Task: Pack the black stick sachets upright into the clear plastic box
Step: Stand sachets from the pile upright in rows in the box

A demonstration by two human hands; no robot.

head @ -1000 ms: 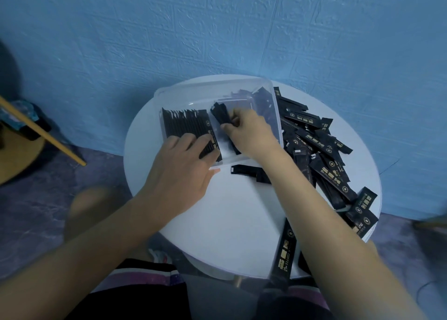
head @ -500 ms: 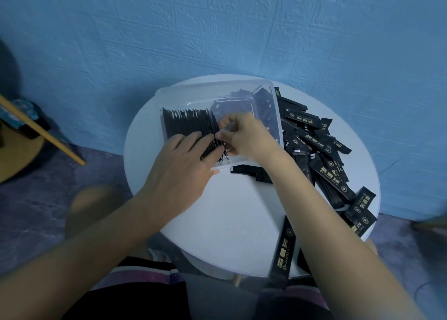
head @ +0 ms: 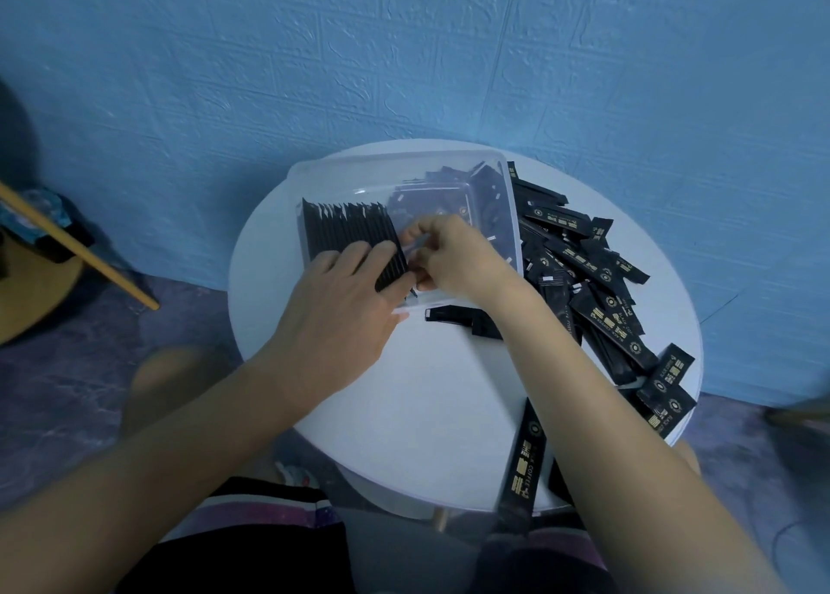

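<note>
Left hand (head: 346, 297) flat, fingers straight, bracing the upright sachet row (head: 346, 234) at the clear box's (head: 404, 166) left end. Right hand (head: 453, 252) curled beside it; hold unclear. Loose sachets (head: 584, 270) heaped along the tabletop's (head: 426, 391) right edge. Likely light, slick, floppy: pinch mid-length.

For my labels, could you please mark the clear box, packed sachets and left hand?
clear box (head: 386, 173): head view, far wall.
packed sachets (head: 346, 229): head view, top edges.
left hand (head: 337, 310): head view, its back.

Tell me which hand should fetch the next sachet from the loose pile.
Probably the right hand: the loose pile lies on its side, while the left hand rests flat on the packed row.
</note>
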